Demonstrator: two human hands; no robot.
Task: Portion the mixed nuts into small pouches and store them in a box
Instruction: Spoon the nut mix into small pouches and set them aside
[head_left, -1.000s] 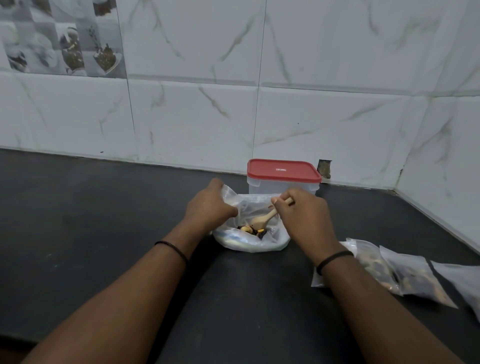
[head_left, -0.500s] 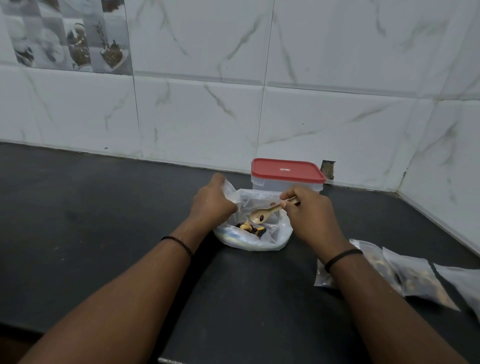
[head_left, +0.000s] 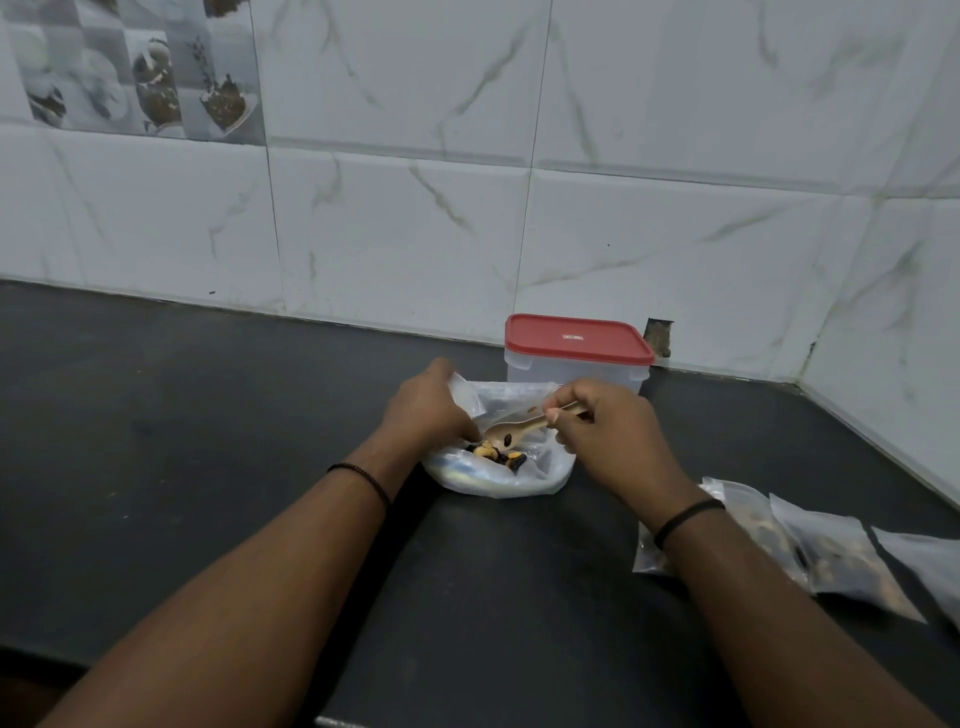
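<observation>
We look down over 2 bare forearms reaching across a dark counter (head_left: 208, 467) toward a clear plastic bag (head_left: 540, 475) that lies slumped and open, directly in front of us. We take this bag as our landmark.

Our left hand (head_left: 426, 410) sits at the bag's left edge, fingers curled around a fold of the plastic, holding the mouth open. Our right hand (head_left: 605, 436) hovers at the bag's right edge, pinching the handle of a small wooden spoon (head_left: 511, 431). The 2 hands are apart, with the bag's opening between them.

The spoon's long axis runs from the right hand down and leftward, so its bowl hangs over the middle of the bag, closer to the left hand than its handle is. At least 1 dark piece rests in the bowl. Just below the bowl, at the bottom of the bag, lies a small heap of mixed nuts (head_left: 496, 456), yellow and dark pieces together. We judge that the right hand is the one working the nuts, while the left only steadies.

Just behind the bag, touching or nearly so, stands a clear box (head_left: 576, 371) with its red lid (head_left: 576, 340) closed. To the right of the bag, beyond our right wrist, several small pouches (head_left: 831, 561) lie flat on the counter, some already showing nuts inside. White marbled tiles (head_left: 623, 208) rise behind the box.
</observation>
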